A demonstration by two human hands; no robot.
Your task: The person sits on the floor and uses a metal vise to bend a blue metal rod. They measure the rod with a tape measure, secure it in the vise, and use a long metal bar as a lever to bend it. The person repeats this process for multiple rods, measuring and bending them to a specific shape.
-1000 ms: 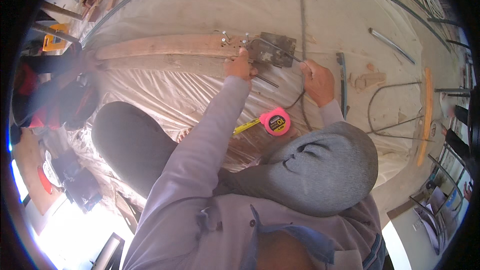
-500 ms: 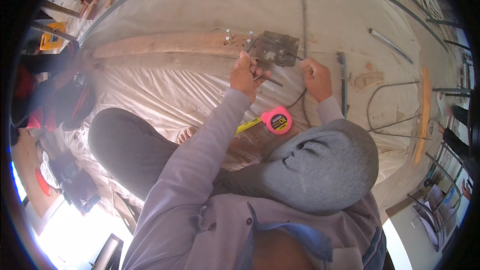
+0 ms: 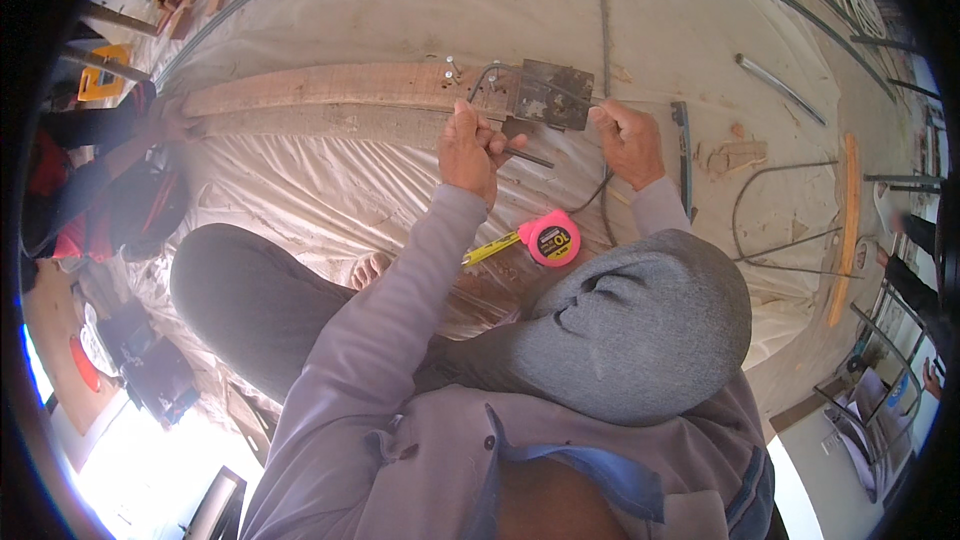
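Note:
Both my hands hold a thin, dark bent metal rod (image 3: 508, 67) above a wooden plank (image 3: 330, 85). My left hand (image 3: 467, 155) is closed round its bent side, and a short straight rod end (image 3: 532, 157) sticks out past those fingers; whether it belongs to the same rod I cannot tell. At the right, my right hand (image 3: 632, 145) pinches the rod's other end. Upright metal pins (image 3: 450, 68) stand in the plank, close to the rod's bend. Beneath the rod lies a dark, scuffed metal plate (image 3: 560, 90) at the plank's right end.
A pink tape measure (image 3: 548, 238) with some yellow blade out lies between my knees. Beyond my right hand are a dark metal bar (image 3: 684, 155), a silver tube (image 3: 780, 90) and a bent rod (image 3: 742, 210). Another person (image 3: 110, 175) is at the plank's left end.
Both hands and the bent rod have shifted slightly left in the picture. The rod's bend now sits nearer the pins.

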